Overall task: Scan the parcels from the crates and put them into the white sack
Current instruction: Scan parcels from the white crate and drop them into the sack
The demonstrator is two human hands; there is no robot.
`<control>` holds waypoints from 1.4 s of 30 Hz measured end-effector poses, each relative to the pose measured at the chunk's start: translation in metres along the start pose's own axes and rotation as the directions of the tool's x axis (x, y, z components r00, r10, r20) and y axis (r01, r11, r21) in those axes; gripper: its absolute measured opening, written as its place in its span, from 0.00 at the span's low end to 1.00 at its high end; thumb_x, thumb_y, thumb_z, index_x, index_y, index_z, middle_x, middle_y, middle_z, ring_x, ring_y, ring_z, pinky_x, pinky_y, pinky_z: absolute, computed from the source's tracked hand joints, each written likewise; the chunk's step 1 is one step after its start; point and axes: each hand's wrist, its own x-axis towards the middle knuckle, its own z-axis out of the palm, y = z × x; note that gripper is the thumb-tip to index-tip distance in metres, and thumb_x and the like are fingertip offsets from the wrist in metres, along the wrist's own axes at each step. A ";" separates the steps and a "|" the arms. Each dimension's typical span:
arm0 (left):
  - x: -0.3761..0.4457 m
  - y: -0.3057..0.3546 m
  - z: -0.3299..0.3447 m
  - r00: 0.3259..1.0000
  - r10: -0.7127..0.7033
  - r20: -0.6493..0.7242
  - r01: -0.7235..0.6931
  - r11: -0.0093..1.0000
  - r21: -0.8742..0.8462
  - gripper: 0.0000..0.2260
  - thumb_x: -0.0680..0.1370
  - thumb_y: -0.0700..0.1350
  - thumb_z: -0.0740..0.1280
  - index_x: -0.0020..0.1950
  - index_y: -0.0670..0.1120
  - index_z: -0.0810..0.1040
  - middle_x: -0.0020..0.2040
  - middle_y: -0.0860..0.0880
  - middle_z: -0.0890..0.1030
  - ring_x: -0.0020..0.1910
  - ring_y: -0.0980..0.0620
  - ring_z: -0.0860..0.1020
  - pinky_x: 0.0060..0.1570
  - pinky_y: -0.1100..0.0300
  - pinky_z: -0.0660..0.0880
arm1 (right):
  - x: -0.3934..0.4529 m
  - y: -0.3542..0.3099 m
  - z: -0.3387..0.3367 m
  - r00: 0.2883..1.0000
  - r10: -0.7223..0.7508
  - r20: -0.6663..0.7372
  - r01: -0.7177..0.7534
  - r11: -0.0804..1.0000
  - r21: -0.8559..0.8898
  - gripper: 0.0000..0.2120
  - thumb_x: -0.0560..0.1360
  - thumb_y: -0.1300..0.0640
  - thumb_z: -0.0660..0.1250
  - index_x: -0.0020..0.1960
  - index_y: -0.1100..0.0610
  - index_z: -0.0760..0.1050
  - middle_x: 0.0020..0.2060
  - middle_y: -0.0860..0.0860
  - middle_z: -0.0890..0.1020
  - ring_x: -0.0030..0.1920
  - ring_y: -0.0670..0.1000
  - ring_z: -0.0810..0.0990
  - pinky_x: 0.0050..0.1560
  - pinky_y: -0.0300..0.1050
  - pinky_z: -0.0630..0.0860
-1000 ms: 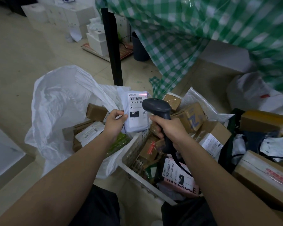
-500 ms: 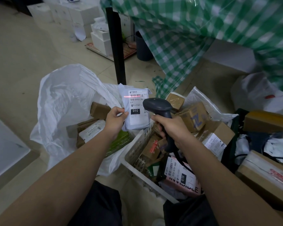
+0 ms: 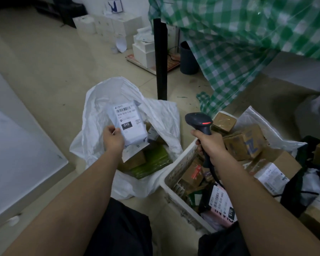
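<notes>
— Which parcel is up?

— A white mailer (image 3: 130, 124), label up, marked 010. The left hand (image 3: 112, 139) pinches its near left edge, thumb on top, holding it over the open mouth of the white sack (image 3: 100, 115) on the floor.

— What's in the sack?

— A brown box (image 3: 135, 160) and a green packet (image 3: 151, 161), right under the mailer.

— And the other hand?

— The right hand (image 3: 211, 145) is wrapped round the handle of a black scanner (image 3: 199, 121), its red window lit, above the far left corner of the white crate (image 3: 175, 174).

— The crate?

— To the right of the sack, heaped with taped cartons (image 3: 243, 143) and a pink parcel (image 3: 223, 209) at the near end.
</notes>
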 end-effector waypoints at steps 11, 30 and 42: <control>-0.023 0.013 0.019 0.878 0.035 0.478 -0.049 0.999 0.018 0.24 0.79 0.42 0.67 0.74 0.44 0.64 0.71 0.47 0.69 0.69 0.49 0.69 0.64 0.55 0.68 | 0.004 0.004 -0.020 0.998 0.056 0.028 -0.055 0.998 -0.041 0.10 0.73 0.55 0.72 0.39 0.58 0.74 0.28 0.53 0.75 0.23 0.49 0.70 0.27 0.41 0.67; -0.156 0.006 0.169 0.474 0.027 0.880 -0.321 0.936 0.144 0.20 0.74 0.40 0.72 0.65 0.41 0.73 0.56 0.47 0.76 0.57 0.52 0.74 0.55 0.61 0.71 | -0.014 0.030 -0.150 0.971 0.180 -0.157 -0.185 0.983 -0.017 0.10 0.73 0.54 0.71 0.38 0.58 0.74 0.23 0.51 0.76 0.23 0.48 0.70 0.25 0.41 0.66; -0.170 -0.079 0.235 0.370 -0.045 0.928 -0.658 0.693 0.296 0.35 0.60 0.62 0.75 0.60 0.44 0.77 0.55 0.44 0.81 0.55 0.44 0.78 0.58 0.46 0.75 | -0.001 0.036 -0.161 0.972 0.179 -0.149 -0.176 0.984 0.031 0.08 0.72 0.55 0.72 0.43 0.60 0.76 0.28 0.53 0.75 0.22 0.48 0.70 0.22 0.38 0.66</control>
